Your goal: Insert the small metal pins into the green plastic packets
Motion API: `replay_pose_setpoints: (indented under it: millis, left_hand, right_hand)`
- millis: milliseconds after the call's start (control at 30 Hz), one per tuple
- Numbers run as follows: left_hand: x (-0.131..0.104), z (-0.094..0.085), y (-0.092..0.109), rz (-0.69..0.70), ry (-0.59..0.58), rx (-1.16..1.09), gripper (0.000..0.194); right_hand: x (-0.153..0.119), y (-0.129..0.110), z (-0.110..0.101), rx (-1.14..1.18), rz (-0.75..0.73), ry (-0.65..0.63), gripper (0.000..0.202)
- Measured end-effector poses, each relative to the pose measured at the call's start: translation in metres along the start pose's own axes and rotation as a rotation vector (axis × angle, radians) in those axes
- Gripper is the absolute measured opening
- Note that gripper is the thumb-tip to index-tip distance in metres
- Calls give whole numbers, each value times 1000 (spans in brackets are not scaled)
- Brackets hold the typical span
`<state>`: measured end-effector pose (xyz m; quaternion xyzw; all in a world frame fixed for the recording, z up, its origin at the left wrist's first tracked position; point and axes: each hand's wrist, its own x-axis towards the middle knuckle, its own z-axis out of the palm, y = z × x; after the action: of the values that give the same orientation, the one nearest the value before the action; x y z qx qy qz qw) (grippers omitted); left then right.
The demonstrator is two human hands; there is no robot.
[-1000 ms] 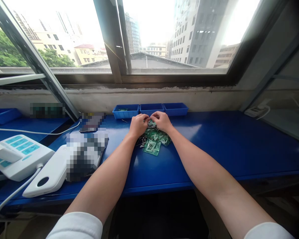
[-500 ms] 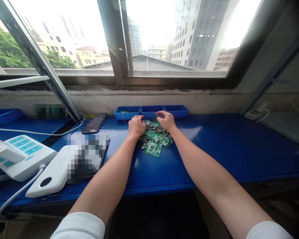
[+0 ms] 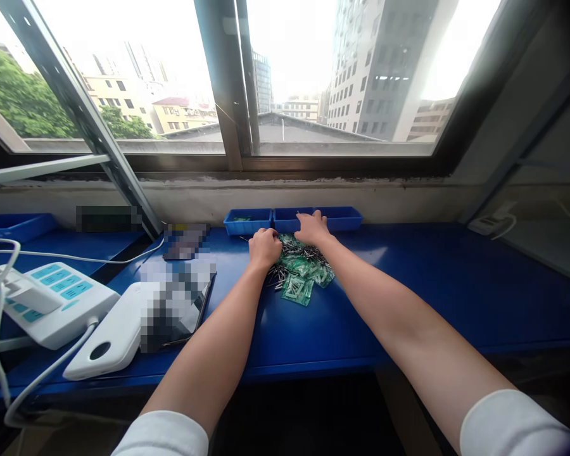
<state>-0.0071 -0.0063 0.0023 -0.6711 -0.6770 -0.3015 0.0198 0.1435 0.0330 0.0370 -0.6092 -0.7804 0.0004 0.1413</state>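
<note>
A pile of metal pins or screws [image 3: 276, 276] and small green plastic packets [image 3: 297, 289] lies on the blue table. My left hand [image 3: 265, 247] rests at the pile's left edge, its fingers curled together; what they pinch is too small to name. My right hand [image 3: 312, 228] is over the back of the pile, in front of the middle blue bin [image 3: 285, 220], fingers bent and partly spread. Whether it holds anything is hidden. The left blue bin [image 3: 247, 226] has some green packets inside. A third blue bin [image 3: 344, 218] adjoins on the right.
A white power strip [image 3: 59, 297], cables and a white power bank [image 3: 107, 339] lie at the left, beside blurred items. A metal shelf post [image 3: 118, 171] rises at the back left. Behind the bins are a wall and window.
My right hand has shifted slightly left, closer to the middle bin. My left hand stays at the pile's left edge. The whole view has moved a little.
</note>
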Motion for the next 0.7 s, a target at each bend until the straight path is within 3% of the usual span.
replay_pose_setpoints:
  millis: [267, 433, 533, 633, 700]
  left_hand:
    - [-2, -1, 1, -6, -8, -3, 34]
    - [-1, -8, 6, 18, 42, 22, 33]
    - [-3, -41, 29, 96, 33, 36, 32]
    - [-35, -93, 57, 278, -282, 14, 27]
    - [-88, -124, 63, 470, -475, -72, 29]
  right_hand:
    - [4, 1, 0, 29, -21, -49, 64]
    - [-14, 8, -7, 238, 4, 174, 53]
    - [-33, 18, -28, 405, -27, 386, 38]
    - [-60, 31, -66, 575, -64, 617, 27]
    - [-84, 40, -96, 663, -113, 770, 24]
